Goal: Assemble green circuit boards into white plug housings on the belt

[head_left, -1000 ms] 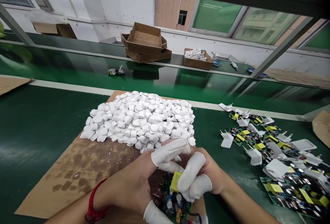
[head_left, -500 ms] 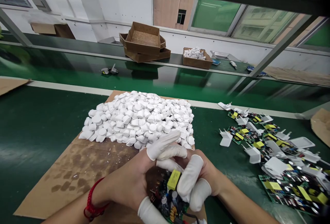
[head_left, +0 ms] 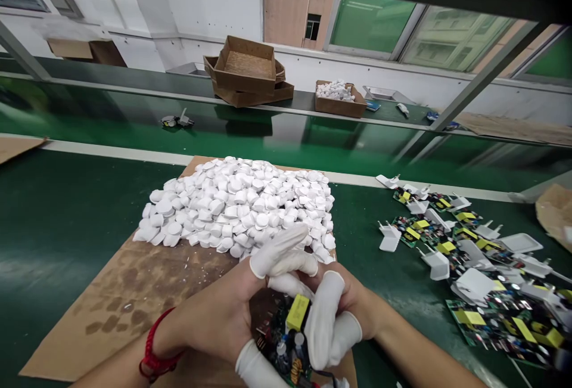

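Both hands wear white finger cots and close together on one small green circuit board [head_left: 290,340] with a yellow block and dark capacitors, held low in the middle of the view. My left hand [head_left: 232,316], with a red cord on its wrist, grips the board's left side, thumb under it. My right hand [head_left: 339,310] curls over the board's right side and top. Just beyond the hands lies a heap of white plastic caps [head_left: 236,206] on a brown cardboard sheet [head_left: 134,298].
To the right on the green belt lie several circuit boards with white plug covers [head_left: 473,257]. A raised shelf behind carries stacked cardboard trays [head_left: 248,72], a cardboard box of white parts [head_left: 339,99] and a small loose part [head_left: 176,120]. Cardboard edge at far right [head_left: 556,212].
The hands and the board have kept their grip, shifting slightly left and turning the board a little. The view has drifted a bit to the right.
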A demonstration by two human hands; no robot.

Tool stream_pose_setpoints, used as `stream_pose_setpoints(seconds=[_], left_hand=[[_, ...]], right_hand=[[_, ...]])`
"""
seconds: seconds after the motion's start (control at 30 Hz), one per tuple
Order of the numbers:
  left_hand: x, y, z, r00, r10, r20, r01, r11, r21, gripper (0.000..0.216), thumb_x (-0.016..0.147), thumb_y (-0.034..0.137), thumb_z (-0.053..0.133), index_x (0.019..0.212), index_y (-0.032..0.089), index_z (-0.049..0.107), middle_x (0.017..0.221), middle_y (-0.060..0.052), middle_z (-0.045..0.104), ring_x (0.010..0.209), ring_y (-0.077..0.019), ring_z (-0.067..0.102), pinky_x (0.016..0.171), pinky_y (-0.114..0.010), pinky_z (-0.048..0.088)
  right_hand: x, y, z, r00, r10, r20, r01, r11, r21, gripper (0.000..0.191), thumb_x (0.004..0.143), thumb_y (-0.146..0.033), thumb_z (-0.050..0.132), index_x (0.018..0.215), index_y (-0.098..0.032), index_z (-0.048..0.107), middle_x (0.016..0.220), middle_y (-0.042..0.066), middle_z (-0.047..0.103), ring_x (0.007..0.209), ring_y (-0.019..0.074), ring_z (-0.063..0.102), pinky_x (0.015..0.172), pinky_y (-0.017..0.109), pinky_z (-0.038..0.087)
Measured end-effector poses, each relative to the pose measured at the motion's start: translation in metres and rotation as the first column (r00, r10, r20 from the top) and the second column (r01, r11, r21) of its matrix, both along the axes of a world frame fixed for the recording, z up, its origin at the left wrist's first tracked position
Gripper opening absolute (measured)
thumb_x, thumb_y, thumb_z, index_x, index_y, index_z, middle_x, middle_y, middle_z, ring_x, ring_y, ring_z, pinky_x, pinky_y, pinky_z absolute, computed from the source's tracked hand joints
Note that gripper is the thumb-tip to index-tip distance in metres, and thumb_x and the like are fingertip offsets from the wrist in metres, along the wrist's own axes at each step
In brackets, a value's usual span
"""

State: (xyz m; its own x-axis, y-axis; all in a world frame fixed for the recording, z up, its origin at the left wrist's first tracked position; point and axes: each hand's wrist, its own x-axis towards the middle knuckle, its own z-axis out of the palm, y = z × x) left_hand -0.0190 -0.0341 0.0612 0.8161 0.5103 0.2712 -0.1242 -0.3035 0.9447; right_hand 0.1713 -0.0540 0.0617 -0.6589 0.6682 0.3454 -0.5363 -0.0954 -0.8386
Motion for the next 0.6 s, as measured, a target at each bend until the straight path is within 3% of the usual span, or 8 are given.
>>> stream_pose_setpoints(seconds=[0.13,0.27,0.43,0.5,0.6], left_hand=[[0.006,-0.001,0.007,0.999,-0.034,-0.018,0.034,0.999,0.011,0.108,0.06,0.054,0.082,0.147,0.038,0.022,0.138,-0.004,0.048,0.128,-0.0332,0.045,0.113,-0.047,0.032],[0.012,0.0,0.015,0.999,-0.041,0.01,0.04,0.998,0.039,0.107,0.065,0.051,0.08,0.148,0.037,0.015,0.133,-0.006,0.05,0.122,-0.0309,0.051,0.104,-0.042,0.044],[0.012,-0.001,0.017,1.0,-0.009,0.02,0.005,0.979,0.202,0.104,0.064,0.041,0.084,0.145,0.046,0.019,0.13,0.0,0.052,0.117,-0.0257,0.055,0.105,-0.035,0.042],[0.01,-0.004,0.012,0.999,0.019,0.044,-0.026,0.984,0.176,0.108,0.064,0.044,0.083,0.146,0.048,0.013,0.13,0.002,0.052,0.12,-0.0253,0.054,0.108,-0.036,0.039],[0.011,-0.006,0.001,0.995,0.067,0.079,-0.073,0.994,0.081,0.113,0.062,0.051,0.082,0.145,0.053,0.006,0.14,0.003,0.044,0.135,-0.0314,0.038,0.117,-0.05,0.022]], right_hand=[[0.001,0.005,-0.005,0.998,-0.025,-0.058,0.031,0.995,0.095,0.039,0.061,-0.066,0.072,0.067,-0.027,0.075,0.109,0.005,0.067,0.121,0.0255,0.052,0.103,0.034,0.042],[0.004,0.004,0.001,0.994,-0.065,0.092,0.049,0.984,0.173,0.038,0.06,-0.065,0.074,0.075,-0.03,0.076,0.108,0.005,0.067,0.121,0.0253,0.052,0.103,0.036,0.043],[0.003,0.0,0.01,0.994,0.011,0.112,-0.015,0.999,0.031,0.039,0.057,-0.057,0.081,0.08,-0.026,0.076,0.111,0.006,0.065,0.124,0.0252,0.051,0.106,0.036,0.039],[0.003,-0.001,0.008,0.996,0.005,0.085,-0.006,1.0,0.015,0.033,0.061,-0.05,0.082,0.084,-0.026,0.076,0.114,0.007,0.065,0.125,0.0249,0.05,0.107,0.037,0.037],[0.006,-0.001,0.001,0.998,0.005,0.07,-0.01,0.998,0.068,0.024,0.074,-0.044,0.074,0.09,-0.028,0.077,0.117,0.007,0.064,0.126,0.024,0.049,0.109,0.038,0.035]])
